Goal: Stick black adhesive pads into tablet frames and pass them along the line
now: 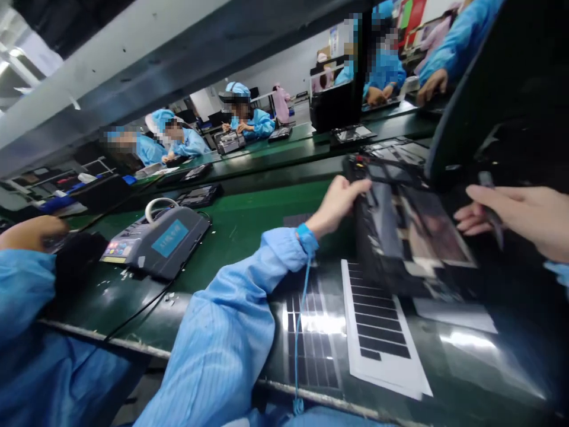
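Note:
My left hand [335,204] is closed on the left edge of a flat, opened electronic device [391,219] in a black frame, thumb on top. Dark and silvery panels show inside it, smeared by motion. The device is tilted over the bench. To its right, my right hand [524,213] is closed around slim grey tweezers [494,228], blurred, tips pointing down and apart from the device. A white sheet of black adhesive strips [377,320] lies below the device. A clear sheet with dark strips [311,338] is beside it.
A grey tape dispenser [166,240] with a white roll stands left on the green bench [262,207], its cable crossing the front edge. A co-worker's sleeve [22,290] is at far left. More devices [351,135] lie along the line behind. A dark panel [471,112] rises at right.

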Tool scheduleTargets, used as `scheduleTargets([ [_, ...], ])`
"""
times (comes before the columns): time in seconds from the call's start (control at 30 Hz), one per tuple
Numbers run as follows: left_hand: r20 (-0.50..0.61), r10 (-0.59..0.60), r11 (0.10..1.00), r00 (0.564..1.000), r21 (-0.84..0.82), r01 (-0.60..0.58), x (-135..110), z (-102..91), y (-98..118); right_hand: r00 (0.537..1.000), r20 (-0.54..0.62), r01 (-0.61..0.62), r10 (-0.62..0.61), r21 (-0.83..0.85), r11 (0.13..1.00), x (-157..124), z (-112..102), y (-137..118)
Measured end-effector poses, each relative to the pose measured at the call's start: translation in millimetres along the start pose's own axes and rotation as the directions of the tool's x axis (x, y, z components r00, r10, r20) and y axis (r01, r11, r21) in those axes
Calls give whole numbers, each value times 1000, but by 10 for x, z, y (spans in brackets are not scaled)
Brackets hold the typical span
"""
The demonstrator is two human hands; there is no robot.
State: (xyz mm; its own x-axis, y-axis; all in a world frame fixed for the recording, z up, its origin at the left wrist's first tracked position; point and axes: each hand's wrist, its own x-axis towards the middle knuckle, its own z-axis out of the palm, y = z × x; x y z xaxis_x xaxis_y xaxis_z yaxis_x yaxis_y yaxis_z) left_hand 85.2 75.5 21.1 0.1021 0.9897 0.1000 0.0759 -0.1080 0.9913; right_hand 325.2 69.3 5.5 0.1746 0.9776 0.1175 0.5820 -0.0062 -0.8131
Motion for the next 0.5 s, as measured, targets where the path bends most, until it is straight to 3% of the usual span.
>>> scheduleTargets([
  [0.07, -190, 5, 995, 982, -93, -23, 175, -264, 13, 995, 81, -51, 59, -93, 994, -119, 66, -104],
  [0.1, -311, -13, 988, 950, -147, -35, 262, -408, 8, 991, 129, -18, 45, -200, 980, -166, 116, -126],
  [0.13, -467, -32, 977, 884, -201, -71, 346, -554, -4, 984, 178, 49, 11, -327, 944, -205, 174, -127],
  [0.2, -602, -41, 968, 797, -221, -117, 489, -835, -54, 961, 273, 192, -44, -542, 818, -265, 297, -88],
  [0.27, -728, -58, 963, 683, -221, -154, 578, -1093, -140, 944, 326, 262, -54, -638, 724, -310, 403, -31],
  [0.37, -848, -106, 968, 519, -208, -141, 597, -1428, -316, 938, 341, 294, -62, -688, 663, -356, 498, 27],
  [0.43, -865, -139, 974, 482, -206, -89, 555, -1618, -426, 940, 329, 310, -94, -700, 643, -371, 523, 35],
  [0.5, -839, -167, 979, 518, -203, -15, 504, -1771, -495, 940, 323, 322, -114, -719, 616, -380, 529, 21],
])
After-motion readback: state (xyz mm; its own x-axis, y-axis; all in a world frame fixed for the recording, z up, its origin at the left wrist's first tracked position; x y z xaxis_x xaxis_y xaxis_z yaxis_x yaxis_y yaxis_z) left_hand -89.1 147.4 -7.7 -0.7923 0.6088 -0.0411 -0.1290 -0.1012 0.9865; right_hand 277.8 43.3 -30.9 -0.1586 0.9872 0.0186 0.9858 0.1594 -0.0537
